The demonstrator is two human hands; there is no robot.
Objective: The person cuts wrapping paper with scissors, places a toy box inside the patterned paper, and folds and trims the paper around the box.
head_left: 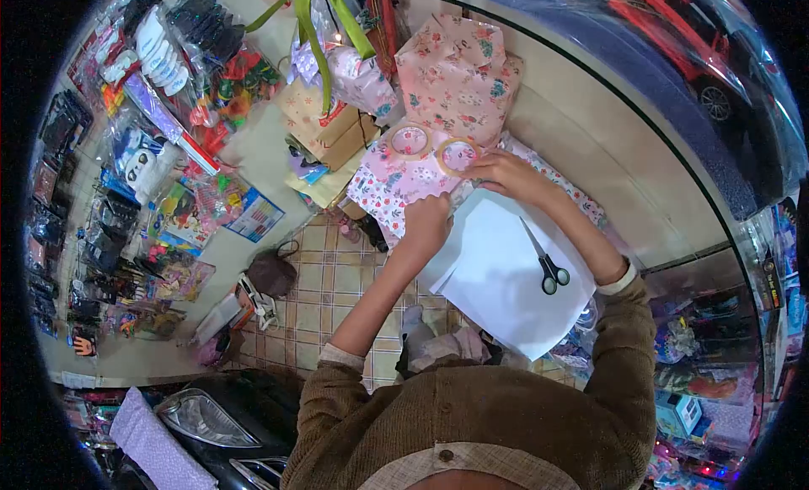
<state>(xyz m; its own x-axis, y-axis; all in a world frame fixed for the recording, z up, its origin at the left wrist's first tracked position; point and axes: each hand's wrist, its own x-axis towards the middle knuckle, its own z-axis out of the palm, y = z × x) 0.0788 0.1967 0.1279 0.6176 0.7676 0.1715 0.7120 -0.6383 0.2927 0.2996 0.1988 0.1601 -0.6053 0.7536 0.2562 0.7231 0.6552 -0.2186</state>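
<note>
My left hand is closed at the near edge of pink floral wrapping paper; what its fingers pinch is mostly hidden. My right hand reaches in from the right with fingers stretched out, the tips touching the edge of a tape roll. Another tape roll lies flat on the floral paper to the left of it. Below my hands spread white paper sheets, with black-handled scissors lying on them, blades pointing up and left.
A pink floral bag stands behind the paper. Left of it are a cardboard box and green ribbon. Packaged toys hang on the left wall. A curved glass edge runs along the right. Tiled floor shows below.
</note>
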